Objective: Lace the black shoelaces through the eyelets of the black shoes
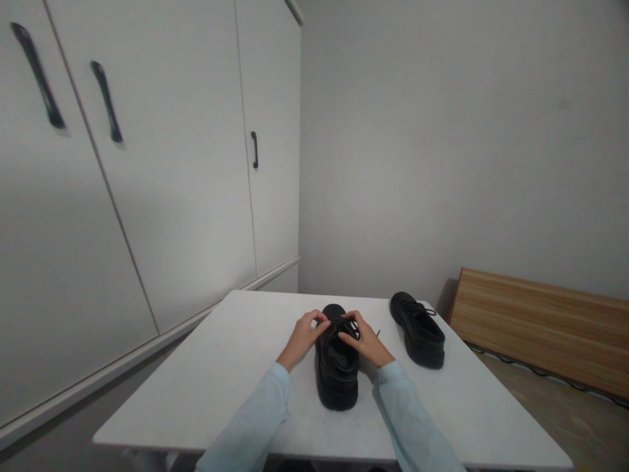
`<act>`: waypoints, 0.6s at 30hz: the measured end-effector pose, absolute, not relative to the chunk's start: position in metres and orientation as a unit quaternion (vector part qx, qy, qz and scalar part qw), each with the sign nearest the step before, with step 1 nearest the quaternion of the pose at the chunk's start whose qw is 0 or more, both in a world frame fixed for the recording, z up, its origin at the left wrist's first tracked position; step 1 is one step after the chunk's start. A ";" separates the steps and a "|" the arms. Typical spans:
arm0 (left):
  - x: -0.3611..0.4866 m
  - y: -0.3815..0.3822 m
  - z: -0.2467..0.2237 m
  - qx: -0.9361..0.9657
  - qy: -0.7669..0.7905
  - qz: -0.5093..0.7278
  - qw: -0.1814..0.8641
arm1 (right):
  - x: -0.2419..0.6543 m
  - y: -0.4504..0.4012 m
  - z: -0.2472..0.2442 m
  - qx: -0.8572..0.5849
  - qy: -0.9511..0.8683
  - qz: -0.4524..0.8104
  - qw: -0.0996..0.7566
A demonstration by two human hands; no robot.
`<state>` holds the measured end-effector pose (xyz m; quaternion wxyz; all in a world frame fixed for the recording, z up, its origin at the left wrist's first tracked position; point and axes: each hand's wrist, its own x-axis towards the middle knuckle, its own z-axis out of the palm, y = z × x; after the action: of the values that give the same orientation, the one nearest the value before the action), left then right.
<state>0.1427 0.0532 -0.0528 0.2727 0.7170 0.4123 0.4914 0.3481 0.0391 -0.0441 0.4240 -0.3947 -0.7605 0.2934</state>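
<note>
A black lace-up shoe stands on the white table in front of me, toe pointing away and heel toward me. My left hand is at the left side of its lacing, thumb and forefinger pinched together on the shoelace. On the right side of the lacing, my right hand has its fingers curled round a loop of the same lace. The exact grip of the fingertips is small and partly hidden. A dark lace end sticks out just right of my right hand.
A second black shoe stands near the table's right edge, its lace tied in a bow. The white table has a wardrobe with dark handles at its left. A wood-grain board leans at the right, behind the table.
</note>
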 end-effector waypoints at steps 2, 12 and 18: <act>0.143 0.053 -0.053 0.715 0.408 0.499 0.271 | 0.348 0.040 -0.045 -0.392 -0.757 0.304 0.426; 0.147 0.053 -0.049 0.688 0.357 0.532 0.342 | 0.348 0.039 -0.043 -0.378 -0.773 0.278 0.427; 0.147 0.050 -0.045 0.642 0.349 0.541 0.417 | 0.347 0.035 -0.039 -0.384 -0.772 0.277 0.424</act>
<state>0.1475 0.0504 -0.0453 0.4165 0.6418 0.3492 0.5410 0.3466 0.0353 -0.0390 0.4243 -0.3837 -0.7719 0.2774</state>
